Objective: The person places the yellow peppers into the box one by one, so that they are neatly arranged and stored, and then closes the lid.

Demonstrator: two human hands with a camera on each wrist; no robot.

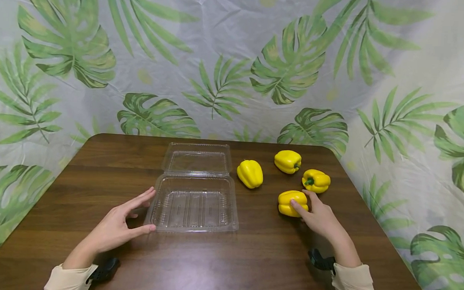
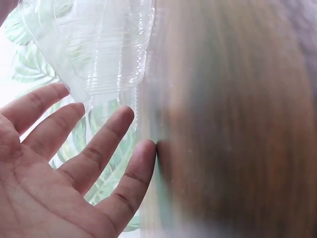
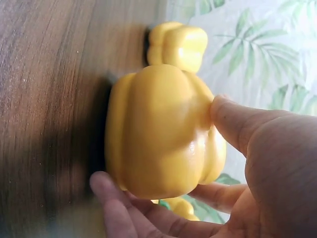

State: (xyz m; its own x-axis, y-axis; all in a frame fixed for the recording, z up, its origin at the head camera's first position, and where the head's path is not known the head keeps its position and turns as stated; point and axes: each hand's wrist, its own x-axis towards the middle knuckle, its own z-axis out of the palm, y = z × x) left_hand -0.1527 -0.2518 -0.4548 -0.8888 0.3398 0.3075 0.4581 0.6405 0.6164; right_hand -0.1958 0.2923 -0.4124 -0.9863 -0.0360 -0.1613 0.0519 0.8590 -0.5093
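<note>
Right hand (image 1: 318, 216) gripping pepper (image 1: 291, 203), table (image 1: 251, 256)

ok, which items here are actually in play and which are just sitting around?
In play: right hand gripping the nearest yellow pepper; left hand at the open clear clamshell box.
Sitting around: three other yellow peppers; table; leaf-print backdrop.

A dark brown wooden tabletop (image 1: 251, 256) with visible grain and rounded far corners fills the near part of the scene. Behind it and along the right side hangs a pale, wrinkled cloth backdrop (image 1: 227, 55) printed with large green tropical leaves. The light is soft and even, leaving faint sheen on the wood.
</note>
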